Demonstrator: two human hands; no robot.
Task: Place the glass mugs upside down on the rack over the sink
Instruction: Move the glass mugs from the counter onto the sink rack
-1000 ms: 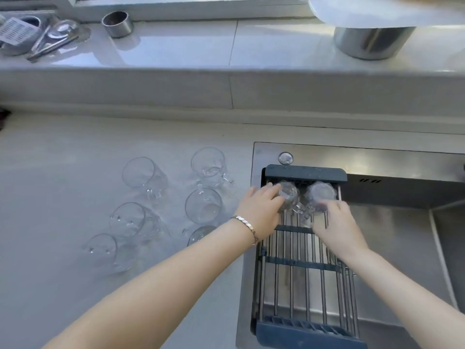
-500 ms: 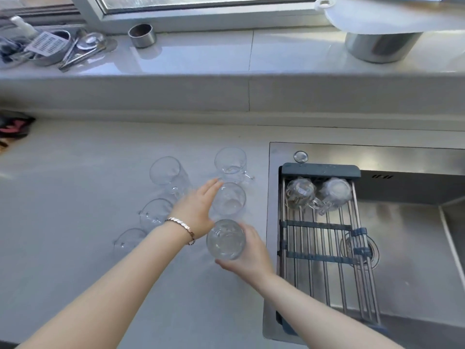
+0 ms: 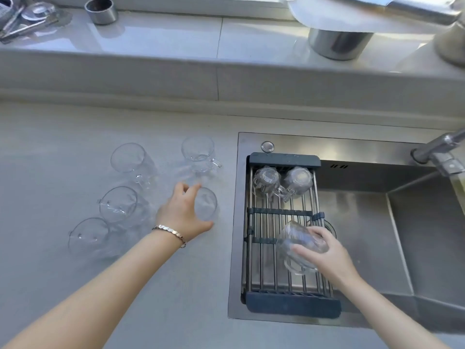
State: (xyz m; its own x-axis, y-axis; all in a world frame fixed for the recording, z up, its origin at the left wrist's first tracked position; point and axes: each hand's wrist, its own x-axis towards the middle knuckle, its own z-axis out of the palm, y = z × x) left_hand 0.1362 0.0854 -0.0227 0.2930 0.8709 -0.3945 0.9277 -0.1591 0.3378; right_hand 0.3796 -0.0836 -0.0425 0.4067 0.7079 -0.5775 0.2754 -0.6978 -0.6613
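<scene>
A wire rack (image 3: 254, 248) with dark end bars spans the steel sink. Two glass mugs (image 3: 266, 178) (image 3: 299, 180) stand upside down at its far end. My right hand (image 3: 329, 255) grips a third glass mug (image 3: 297, 243), tipped on its side over the middle of the rack, handle toward me. My left hand (image 3: 183, 212) curls around an upright mug (image 3: 207, 204) on the counter, fingers on its rim and side. Four other upright mugs stand on the counter: (image 3: 198, 153), (image 3: 130, 159), (image 3: 118, 205), (image 3: 88, 235).
The steel sink (image 3: 364, 222) opens right of the rack, with a tap (image 3: 437, 149) at its far right. A raised ledge behind holds a metal cup (image 3: 102, 11), utensils (image 3: 25, 18) and a steel pot (image 3: 337, 42).
My right hand has carried a mug from the counter over to the rack and tipped it. My left hand has closed around another mug on the counter.
</scene>
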